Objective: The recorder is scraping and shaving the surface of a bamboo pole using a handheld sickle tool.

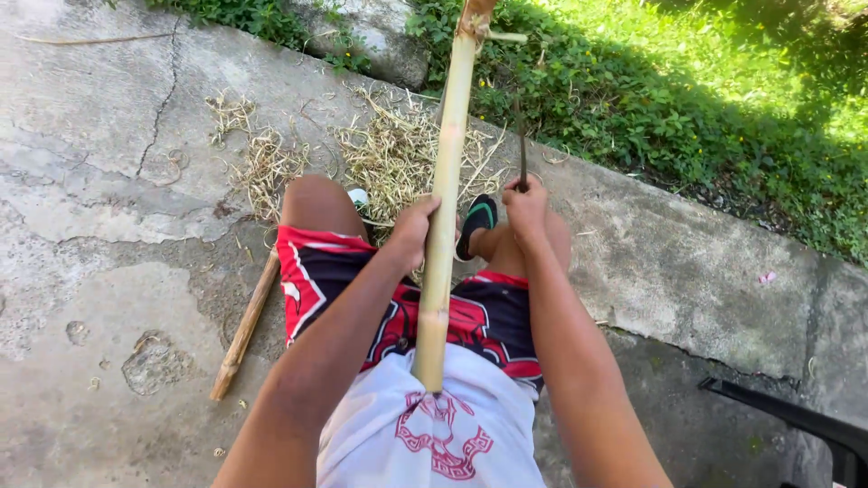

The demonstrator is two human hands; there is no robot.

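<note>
Bamboo pole held over lap, blade at its side.

Left hand (pixel 414 226) wrapped the bamboo pole (pixel 443 208) mid-length; right hand (pixel 526 206) closed on a dark blade (pixel 522 149) w/ tip up. Shavings (pixel 389 158) already lay on the concrete (pixel 108 181) (so some stripping looked done); top nub remained. Grass edge ahead, open room left, spare stick (pixel 244 327) nearby.

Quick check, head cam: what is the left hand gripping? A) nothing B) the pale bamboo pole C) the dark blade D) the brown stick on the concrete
B: the left hand is wrapped around the pale bamboo pole, while the brown stick lies untouched on the concrete and the right hand holds the dark blade.
</note>
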